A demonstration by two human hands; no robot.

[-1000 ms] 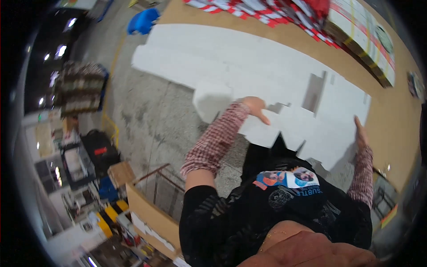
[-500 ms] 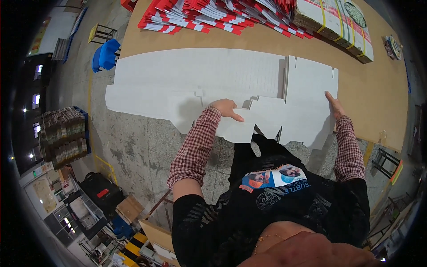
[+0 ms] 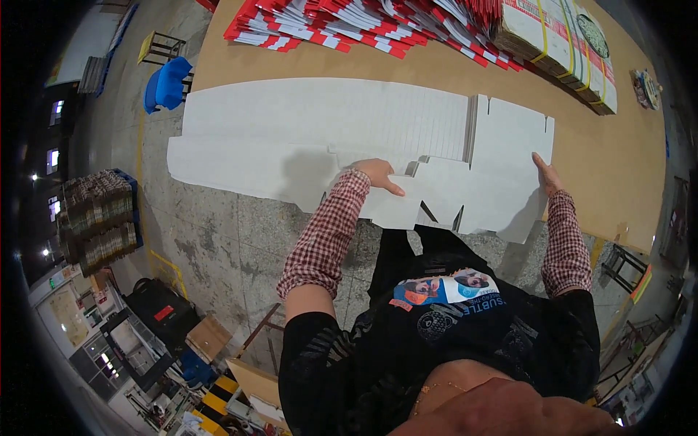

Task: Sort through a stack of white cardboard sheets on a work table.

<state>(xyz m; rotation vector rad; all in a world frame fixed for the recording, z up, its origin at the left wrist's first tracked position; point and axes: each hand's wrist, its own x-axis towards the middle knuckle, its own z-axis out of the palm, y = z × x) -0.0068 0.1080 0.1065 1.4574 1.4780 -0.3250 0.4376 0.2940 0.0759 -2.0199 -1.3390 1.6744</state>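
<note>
White cardboard point(image 3: 291, 116), flat, long, with cut-outs and slots, lies across the near side of the brown table point(image 3: 603, 174), its near edge jutting past the tabletop over the grey floor point(image 3: 254, 225). From my remote view, several parallel edges show at the tall slot point(image 3: 471, 131) right of centre, so I log it as more than one layer; can't count them.

Changed since a second ago: the view is more level, and the step along the near edge, left of the left hand point(image 3: 376, 173), looks smaller. Since half a second ago, only slight shifts. I judge the layers to be closer in line, with the board being adjusted and both hands still on it.

Left hand: on the cardboard just beside the small notch point(image 3: 413, 167), thumb spread well away from the fingers, no firm hold visible. Right hand point(image 3: 547, 174): at the board's right edge, a fingertip near the rim; the other fingers are hidden, so I can't tell whether it grips or only steadies.

Beyond: red-and-white pieces point(image 3: 342, 25) heaped along the far side, a strapped bundle point(image 3: 563, 51) beside them, both apart from the cardboard.
</note>
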